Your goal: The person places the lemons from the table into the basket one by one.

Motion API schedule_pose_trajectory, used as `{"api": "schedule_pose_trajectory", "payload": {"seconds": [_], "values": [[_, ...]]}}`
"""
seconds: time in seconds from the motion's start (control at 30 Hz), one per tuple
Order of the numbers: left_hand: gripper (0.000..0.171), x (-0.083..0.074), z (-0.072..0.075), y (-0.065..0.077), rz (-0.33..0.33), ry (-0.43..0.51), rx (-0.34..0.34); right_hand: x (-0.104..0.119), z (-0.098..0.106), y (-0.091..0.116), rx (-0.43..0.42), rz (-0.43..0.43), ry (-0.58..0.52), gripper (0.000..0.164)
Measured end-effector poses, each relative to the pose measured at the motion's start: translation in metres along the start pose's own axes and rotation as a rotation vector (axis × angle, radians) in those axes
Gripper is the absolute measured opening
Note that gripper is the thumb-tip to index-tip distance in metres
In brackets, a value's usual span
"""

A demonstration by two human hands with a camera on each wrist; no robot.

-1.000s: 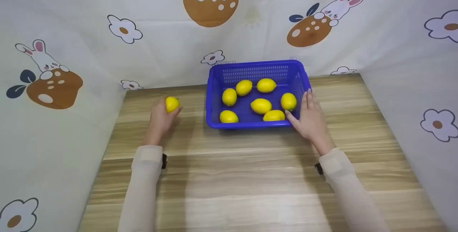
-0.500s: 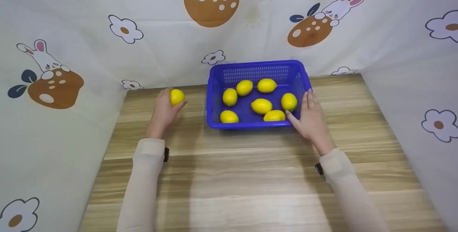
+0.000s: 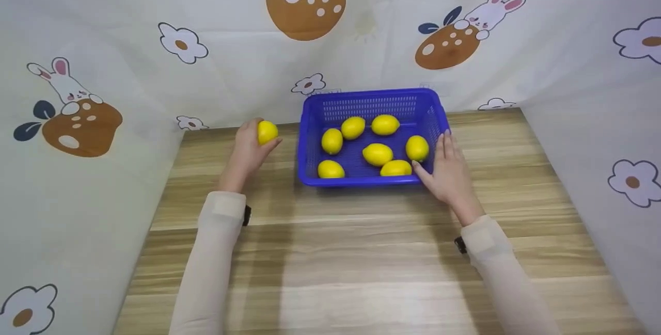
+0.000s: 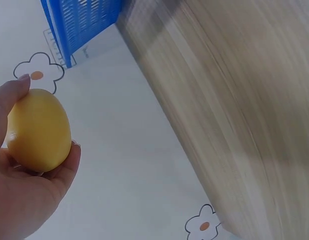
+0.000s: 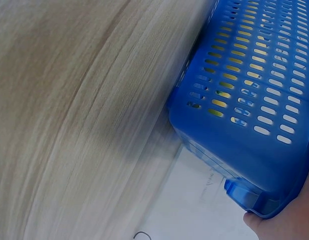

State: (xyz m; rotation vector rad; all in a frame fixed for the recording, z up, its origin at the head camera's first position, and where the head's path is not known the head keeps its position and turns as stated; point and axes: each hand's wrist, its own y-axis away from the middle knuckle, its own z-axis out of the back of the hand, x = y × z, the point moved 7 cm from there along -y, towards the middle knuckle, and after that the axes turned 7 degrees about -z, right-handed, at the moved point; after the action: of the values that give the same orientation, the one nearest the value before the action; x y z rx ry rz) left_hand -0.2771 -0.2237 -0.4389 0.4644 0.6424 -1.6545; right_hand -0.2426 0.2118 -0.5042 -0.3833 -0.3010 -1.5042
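Note:
On the left, my left hand [image 3: 251,150] holds a yellow lemon [image 3: 267,132] between thumb and fingers. In the left wrist view the thumb lies on one side of the lemon [image 4: 39,131] and fingers support it from the other. A blue plastic basket [image 3: 361,182] stands near the back of the table, to the right of that hand and apart from it. Several lemons [image 3: 377,155] lie inside, spread over its floor. My right hand [image 3: 448,172] rests on the basket's right front corner, fingers straight along the right rim and thumb at the front rim.
The wood-grain table [image 3: 356,252] extends in front of the basket. A patterned cloth [image 3: 232,77] with rabbits and flowers hangs behind it and on both sides. Through the slots of the basket wall [image 5: 244,75], yellow shows in the right wrist view.
My left hand has moved right and toward the back with the lemon, closer to the basket. The right hand and the basket have stayed in place.

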Motion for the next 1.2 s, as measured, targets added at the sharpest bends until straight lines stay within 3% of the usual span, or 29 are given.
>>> {"api": "schedule_pose_trajectory", "payload": {"seconds": [0.37, 1.2], "values": [[0.064, -0.023, -0.008, -0.008, -0.062, 0.012, 0.028, -0.002, -0.003, 0.001, 0.020, -0.013, 0.008, 0.097], [0.069, -0.052, -0.016, -0.024, -0.038, -0.013, 0.146, -0.002, -0.002, -0.001, 0.023, -0.021, 0.016, 0.097]]}}
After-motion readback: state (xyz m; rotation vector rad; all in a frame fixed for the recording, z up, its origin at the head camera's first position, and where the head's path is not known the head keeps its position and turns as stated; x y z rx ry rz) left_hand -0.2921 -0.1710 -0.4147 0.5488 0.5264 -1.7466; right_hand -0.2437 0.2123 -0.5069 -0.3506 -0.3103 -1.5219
